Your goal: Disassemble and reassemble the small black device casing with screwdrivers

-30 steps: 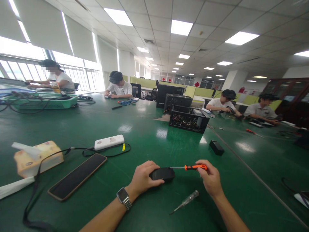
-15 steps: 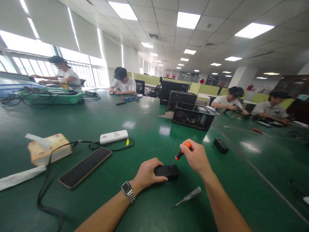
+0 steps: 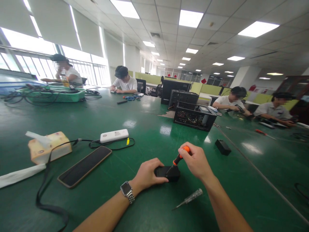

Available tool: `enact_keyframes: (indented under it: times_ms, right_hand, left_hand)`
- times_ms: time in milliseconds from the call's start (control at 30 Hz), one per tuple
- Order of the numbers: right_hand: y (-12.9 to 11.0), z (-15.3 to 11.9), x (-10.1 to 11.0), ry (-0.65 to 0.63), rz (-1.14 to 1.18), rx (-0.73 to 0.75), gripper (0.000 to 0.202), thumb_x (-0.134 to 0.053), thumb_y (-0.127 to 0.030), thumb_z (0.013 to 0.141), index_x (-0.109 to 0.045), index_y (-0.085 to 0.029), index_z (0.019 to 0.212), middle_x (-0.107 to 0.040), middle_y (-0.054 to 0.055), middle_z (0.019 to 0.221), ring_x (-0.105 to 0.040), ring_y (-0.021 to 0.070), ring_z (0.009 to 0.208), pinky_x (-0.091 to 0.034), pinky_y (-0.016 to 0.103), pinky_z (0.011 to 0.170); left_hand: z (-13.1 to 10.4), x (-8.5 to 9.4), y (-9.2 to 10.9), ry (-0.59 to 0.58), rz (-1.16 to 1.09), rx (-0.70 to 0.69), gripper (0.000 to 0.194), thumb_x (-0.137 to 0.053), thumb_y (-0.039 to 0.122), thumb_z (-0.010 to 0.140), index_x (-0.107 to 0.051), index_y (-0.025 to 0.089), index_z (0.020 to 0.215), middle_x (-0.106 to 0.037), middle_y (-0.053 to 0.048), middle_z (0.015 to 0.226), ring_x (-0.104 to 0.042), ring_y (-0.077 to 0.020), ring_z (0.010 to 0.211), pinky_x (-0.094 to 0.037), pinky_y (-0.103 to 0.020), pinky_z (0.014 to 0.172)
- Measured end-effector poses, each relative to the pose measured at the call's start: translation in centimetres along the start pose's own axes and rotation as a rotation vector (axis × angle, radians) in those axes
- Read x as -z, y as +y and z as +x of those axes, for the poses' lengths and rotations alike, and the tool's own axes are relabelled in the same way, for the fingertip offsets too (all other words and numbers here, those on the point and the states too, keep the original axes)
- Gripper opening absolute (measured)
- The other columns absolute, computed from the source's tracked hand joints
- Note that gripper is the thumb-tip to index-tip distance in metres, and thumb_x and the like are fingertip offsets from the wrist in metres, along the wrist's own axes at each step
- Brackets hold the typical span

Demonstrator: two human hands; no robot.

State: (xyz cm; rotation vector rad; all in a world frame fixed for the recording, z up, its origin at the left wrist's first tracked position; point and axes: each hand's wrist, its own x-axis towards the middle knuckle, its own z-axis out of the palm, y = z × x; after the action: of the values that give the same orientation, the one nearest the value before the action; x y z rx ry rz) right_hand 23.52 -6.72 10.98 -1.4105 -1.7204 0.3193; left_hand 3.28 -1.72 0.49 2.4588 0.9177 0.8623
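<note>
While left-hand fingers [image 3: 154, 162] grip a black box [image 3: 174, 176], right-hand fingers [image 3: 189, 155] pinch an orange-and-black screwdriver [image 3: 178, 159] above it.

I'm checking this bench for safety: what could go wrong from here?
The orange screwdriver is angled down at the box, its tip close to the fingers of the left hand; a slip could jab them.
The left hand grips the box at one end only, so it might twist if the right hand pushes hard.
The clear screwdriver lies loose beside the right forearm, which might knock it.
</note>
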Motion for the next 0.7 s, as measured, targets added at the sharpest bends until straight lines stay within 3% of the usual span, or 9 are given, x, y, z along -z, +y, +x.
enact_keyframes:
  times_ms: [500, 700]
  right_hand:
    - [-0.1, 0.0, 0.3, -0.010, -0.040, 0.019, 0.023, -0.051, -0.034, 0.085, -0.058, -0.019, 0.069, -0.054, -0.004, 0.059, -0.049, 0.0124, 0.055, -0.036, 0.023, 0.055]
    - [-1.3, -0.5, 0.3, -0.073, -0.121, 0.045, 0.034, -0.051, -0.045, 0.090, -0.060, -0.020, 0.068, -0.063, 0.000, 0.065, -0.056, 0.0153, 0.062, -0.040, 0.025, 0.062]
  left_hand:
    - [-0.1, 0.0, -0.5, -0.022, -0.024, 0.009, 0.048, -0.076, 0.057, 0.067, -0.065, 0.020, 0.094, -0.065, -0.002, 0.087, -0.061, -0.0197, 0.077, -0.046, -0.026, 0.068]
    - [-0.2, 0.2, -0.2, -0.051, -0.020, 0.015, 0.046, -0.076, 0.053, 0.069, -0.064, 0.021, 0.099, -0.065, -0.002, 0.091, -0.061, -0.0206, 0.079, -0.046, -0.026, 0.069]
